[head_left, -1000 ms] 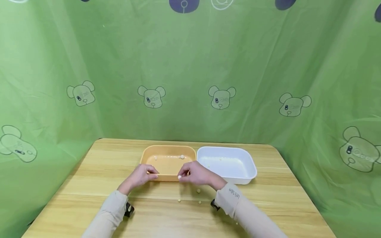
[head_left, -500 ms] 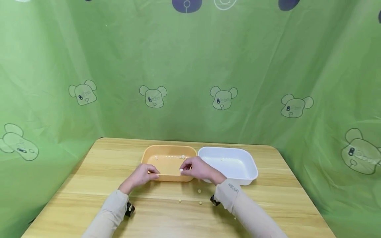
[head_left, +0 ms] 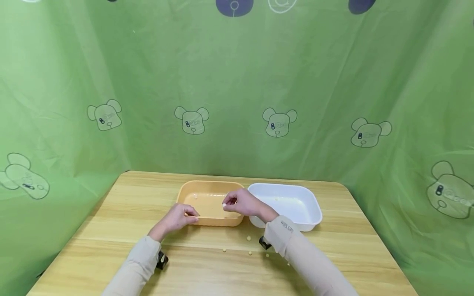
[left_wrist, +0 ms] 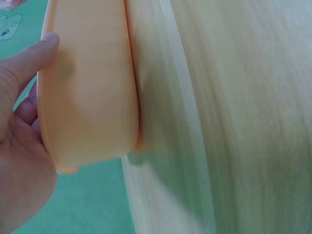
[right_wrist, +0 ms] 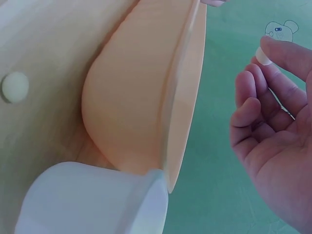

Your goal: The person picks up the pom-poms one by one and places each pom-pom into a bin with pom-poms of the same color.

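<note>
My left hand point(head_left: 175, 218) grips the near rim of an orange plastic bin point(head_left: 218, 222), its thumb on the outer wall and its fingers hooked inside. Over that bin's right part hovers my right hand point(head_left: 244, 203). Between its thumb and index finger it pinches a small white ball point(right_wrist: 263, 56), while the other fingers curl in loosely. Inside the orange bin, a tiny white ball point(head_left: 195, 197) lies near the back left; my right hand covers the right part of the bin floor. A white bin point(head_left: 312, 225) stands directly to the right of the orange one.
Several small pale balls lie on the wooden table point(head_left: 111, 213) in front of the bins, among them one larger ball point(head_left: 249, 238). Another small ball point(head_left: 277, 199) is in the white bin. A green curtain point(head_left: 237, 82) hangs behind the table.
My right hand has lifted the small white ball from in front of the orange bin's near wall, up and over its rim. The left hand keeps its grip on the rim.
</note>
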`<state>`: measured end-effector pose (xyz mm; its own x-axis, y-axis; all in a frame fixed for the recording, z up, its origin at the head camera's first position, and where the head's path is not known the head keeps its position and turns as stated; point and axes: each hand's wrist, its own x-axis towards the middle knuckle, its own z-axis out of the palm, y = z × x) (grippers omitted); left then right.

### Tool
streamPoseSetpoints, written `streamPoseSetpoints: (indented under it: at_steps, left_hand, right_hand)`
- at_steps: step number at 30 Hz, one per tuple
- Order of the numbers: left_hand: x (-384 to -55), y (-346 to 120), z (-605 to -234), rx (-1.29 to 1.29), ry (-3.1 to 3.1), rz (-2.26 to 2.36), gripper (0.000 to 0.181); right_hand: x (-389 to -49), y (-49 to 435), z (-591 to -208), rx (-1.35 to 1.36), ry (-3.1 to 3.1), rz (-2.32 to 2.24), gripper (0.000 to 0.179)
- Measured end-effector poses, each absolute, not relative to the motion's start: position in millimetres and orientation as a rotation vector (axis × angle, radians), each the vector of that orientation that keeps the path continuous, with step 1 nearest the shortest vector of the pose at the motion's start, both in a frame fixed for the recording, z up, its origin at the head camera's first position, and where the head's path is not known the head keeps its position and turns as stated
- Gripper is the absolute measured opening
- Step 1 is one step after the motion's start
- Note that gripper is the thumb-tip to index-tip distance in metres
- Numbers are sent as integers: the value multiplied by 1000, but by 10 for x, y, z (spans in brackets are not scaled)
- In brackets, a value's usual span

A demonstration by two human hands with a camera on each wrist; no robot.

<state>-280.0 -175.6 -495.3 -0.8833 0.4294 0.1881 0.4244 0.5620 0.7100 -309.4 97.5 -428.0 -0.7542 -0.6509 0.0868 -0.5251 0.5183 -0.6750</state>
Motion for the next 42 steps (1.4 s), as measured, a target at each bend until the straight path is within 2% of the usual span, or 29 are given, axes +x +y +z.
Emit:
streamPoseSetpoints:
  at_steps: [29,42]
  left_hand:
    - [-2787,-1753,-4946,762,2763,1261,3]
    - [-2784,-1752,-4944,759,2765,1256,3]
  right_hand:
    - [-3480,869,-4304,-830,2597,-958,6]
    - [-3555,787,-4356,-808,2596,-894,17]
